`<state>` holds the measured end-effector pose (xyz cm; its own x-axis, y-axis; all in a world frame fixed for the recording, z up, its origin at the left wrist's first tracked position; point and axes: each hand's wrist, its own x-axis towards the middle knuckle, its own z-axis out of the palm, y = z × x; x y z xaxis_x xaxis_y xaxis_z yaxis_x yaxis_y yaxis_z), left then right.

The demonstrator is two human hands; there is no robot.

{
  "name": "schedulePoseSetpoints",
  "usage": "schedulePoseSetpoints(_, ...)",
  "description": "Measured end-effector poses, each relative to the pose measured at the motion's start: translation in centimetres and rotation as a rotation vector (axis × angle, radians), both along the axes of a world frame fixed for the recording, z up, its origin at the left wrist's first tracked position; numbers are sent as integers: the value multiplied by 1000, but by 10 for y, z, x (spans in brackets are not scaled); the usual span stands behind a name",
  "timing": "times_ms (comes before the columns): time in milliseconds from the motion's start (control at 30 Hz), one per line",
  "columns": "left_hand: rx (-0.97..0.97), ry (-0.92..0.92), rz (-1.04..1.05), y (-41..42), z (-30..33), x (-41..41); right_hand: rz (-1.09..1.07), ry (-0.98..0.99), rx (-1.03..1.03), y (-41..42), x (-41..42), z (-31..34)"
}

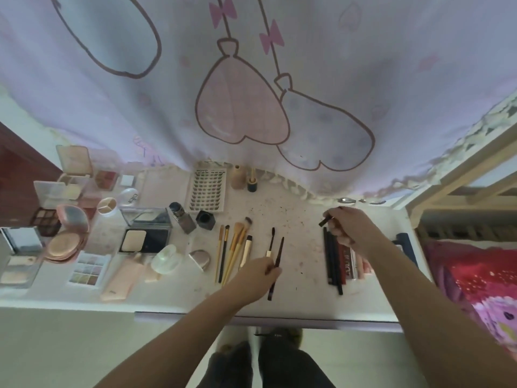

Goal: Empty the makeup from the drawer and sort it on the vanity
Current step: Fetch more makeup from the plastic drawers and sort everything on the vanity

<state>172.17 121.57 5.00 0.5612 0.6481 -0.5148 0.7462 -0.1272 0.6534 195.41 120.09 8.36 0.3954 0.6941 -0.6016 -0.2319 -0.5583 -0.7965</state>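
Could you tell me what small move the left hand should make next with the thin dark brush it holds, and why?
Probably lay the thin dark brush flat beside the spoolie wand: the left hand pinches it just right of the brush row, where slim tools are grouped.

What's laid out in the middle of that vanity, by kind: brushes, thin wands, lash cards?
Brushes, lying in a bunch: 5
Slim wands: 2, one held in the left hand
Lash card: 1
Total: 8

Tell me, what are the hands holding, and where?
Left hand pinches a thin dark brush mid-handle. Right hand grips a small dark stick at one end.
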Motion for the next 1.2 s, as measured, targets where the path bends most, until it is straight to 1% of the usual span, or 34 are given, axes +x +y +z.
schedulePoseSetpoints(67, 73, 52, 20, 5, -6, 16, 90, -91, -86, -5, -23, -9)
schedulePoseSetpoints(133, 193, 158, -18, 10, -13, 34, 80, -191, -133, -10, -39, -21)
schedulePoseSetpoints(233, 430, 297, -120, 17, -26, 49, 126, -277, -159, -19, -46, -38)
schedulePoseSetpoints(300, 548, 390, -217, 20, -35, 51, 222, -351, -207, -20, -50, -48)
schedulePoseSetpoints(333, 590, 436, -257, 21, -39, 50, 291, -419, -242, -20, -53, -53)
schedulePoseSetpoints(400, 637, 492, -308, 25, -46, 44, 444, -621, -315, -15, -57, -60)
schedulePoseSetpoints(467, 657, 522, -321, 29, -50, 35, 554, -830, -372, -7, -65, -62)
schedulePoseSetpoints(533, 668, 555, -306, 34, -51, 27, 614, -961, -362, 1, -74, -65)
schedulePoseSetpoints(600, 682, 572, -293, 37, -51, 21, 667, -1046, -320, 7, -85, -70)
schedulePoseSetpoints(733, 710, 492, -234, 41, -54, 7, 759, -1106, -319, 18, -108, -82)
schedulePoseSetpoints(833, 746, 453, -235, 38, -56, 1, 803, -1133, -329, 19, -117, -88)
schedulePoseSetpoints(933, 717, 415, -182, 39, -55, 1, 840, -1125, -290, 14, -113, -86)
schedulePoseSetpoints(1000, 723, 379, -166, 40, -52, 3, 796, -1113, -256, 11, -99, -77)
schedulePoseSetpoints(1067, 742, 312, -191, 37, -45, 14, 716, -1122, -245, 9, -72, -67)
schedulePoseSetpoints(1133, 719, 221, -212, 31, -37, 36, 647, -1135, -272, 4, -39, -58)
schedulePoseSetpoints(1200, 685, 171, -236, 21, -32, 67, 625, -1147, -313, -1, -12, -52)
